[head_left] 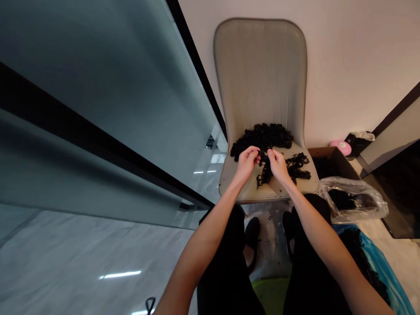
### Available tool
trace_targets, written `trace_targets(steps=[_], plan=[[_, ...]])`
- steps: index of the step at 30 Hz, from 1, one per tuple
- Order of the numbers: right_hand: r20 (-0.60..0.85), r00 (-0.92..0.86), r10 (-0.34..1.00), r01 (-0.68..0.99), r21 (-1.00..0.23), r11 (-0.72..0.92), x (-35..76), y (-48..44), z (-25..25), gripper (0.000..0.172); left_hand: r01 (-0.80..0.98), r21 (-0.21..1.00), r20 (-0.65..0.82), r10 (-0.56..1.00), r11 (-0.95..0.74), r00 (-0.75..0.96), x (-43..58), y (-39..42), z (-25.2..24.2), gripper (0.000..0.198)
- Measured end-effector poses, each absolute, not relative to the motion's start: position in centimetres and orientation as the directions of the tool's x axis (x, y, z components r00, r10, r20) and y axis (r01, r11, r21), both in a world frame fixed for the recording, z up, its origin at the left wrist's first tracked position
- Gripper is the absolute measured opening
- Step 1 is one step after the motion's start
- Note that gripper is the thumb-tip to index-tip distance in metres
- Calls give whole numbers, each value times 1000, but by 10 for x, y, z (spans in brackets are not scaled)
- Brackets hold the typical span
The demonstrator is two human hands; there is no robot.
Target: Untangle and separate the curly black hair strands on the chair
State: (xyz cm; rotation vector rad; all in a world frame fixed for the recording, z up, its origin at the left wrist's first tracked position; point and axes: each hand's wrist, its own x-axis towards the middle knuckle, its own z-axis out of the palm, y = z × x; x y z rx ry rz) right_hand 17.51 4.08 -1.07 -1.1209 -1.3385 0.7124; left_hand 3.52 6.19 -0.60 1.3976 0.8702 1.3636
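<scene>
Head view: your left hand [247, 162] and right hand [278, 165] stand close together, just apart, over the front of a beige padded chair seat [236, 186]. Each hand is closed to a pinch between thumb and fingers, and both appear to have hold of a narrow black curly strand [264, 174], though the fingers hide the exact grip. From the pinch, this strand hangs toward you and down onto the seat. A large tangled mass of black curly hair [262, 136] lies directly beyond both hands, its long axis running across the seat against the backrest, and neither arm is clearly nearer to it. A looser black curly clump [298, 165] lies on the seat just beside your right hand, which is the nearer hand to it. To your right, an open cardboard box [331, 159] and a clear plastic bag of dark contents [351, 200] sit by the chair, with a blue plastic sheet [377, 262] nearer you. You should record no brand, as no label or writing can be read on any item.
</scene>
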Motion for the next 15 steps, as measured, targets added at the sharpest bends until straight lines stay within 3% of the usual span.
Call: trace_targets(steps=[6, 8, 11, 15], plan=[[288, 120, 950, 117, -954, 274, 182, 41, -13, 49, 277, 771, 500, 814, -574, 296, 37, 40, 7, 11], [241, 42, 970, 123, -964, 234, 185, 40, -14, 51, 317, 727, 518, 790, -609, 328, 36, 37, 7, 12], [232, -33, 972, 283, -931, 231, 189, 40, -15, 53, 357, 684, 529, 769, -637, 358, 32, 39, 3, 9], [221, -92, 971, 401, -884, 239, 192, 41, -15, 60, 382, 689, 446, 775, -617, 447, 24, 45, -3, 10]])
